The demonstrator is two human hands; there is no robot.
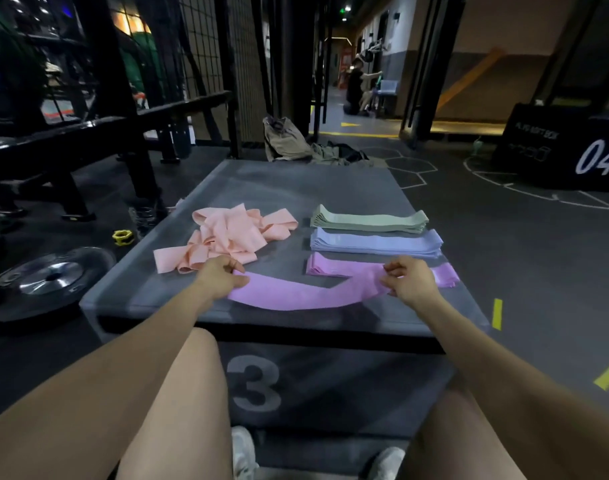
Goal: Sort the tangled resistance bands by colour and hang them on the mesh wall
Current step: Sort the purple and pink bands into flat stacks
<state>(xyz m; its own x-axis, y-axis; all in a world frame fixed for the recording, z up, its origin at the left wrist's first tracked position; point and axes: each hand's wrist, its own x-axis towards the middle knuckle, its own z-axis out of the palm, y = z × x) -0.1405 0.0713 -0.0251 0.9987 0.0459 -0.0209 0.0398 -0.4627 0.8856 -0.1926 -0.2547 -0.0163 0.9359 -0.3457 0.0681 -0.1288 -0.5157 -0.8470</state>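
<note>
The grey padded plyo box marked with a large 3 [178, 188], serving as the counter, is carrying all the bands, and the person is sitting at its near edge. On it, a loose heap of peach-pink flat fabric resistance bands [227, 233] is lying at the left, unsorted, while three neat stacks are lying at the right: sage-green bands [369, 221] farthest, lavender-blue bands [376, 242] in the middle, and lilac-purple bands [334, 268] nearest. One single lilac-purple flat band [296, 297] is being held stretched and sagging between the hands, just in front of its matching stack. The left hand [220, 277] is pinching the band's left end; the right hand [412, 282] is pinching the right end, fingers curled round the fabric. In my judgement the step in hand is flattening this band and laying it on the purple stack; it calls for squaring both ends to the stack's edges before release, so that the pile is not skewing. The black wire mesh wall [202, 53] is standing well apart at the far left, behind a black steel rack frame [123, 126]. Judged obstructions on that route: a black weight plate [50, 277] on the floor and a small yellow collar [123, 237] beside the box.
</note>
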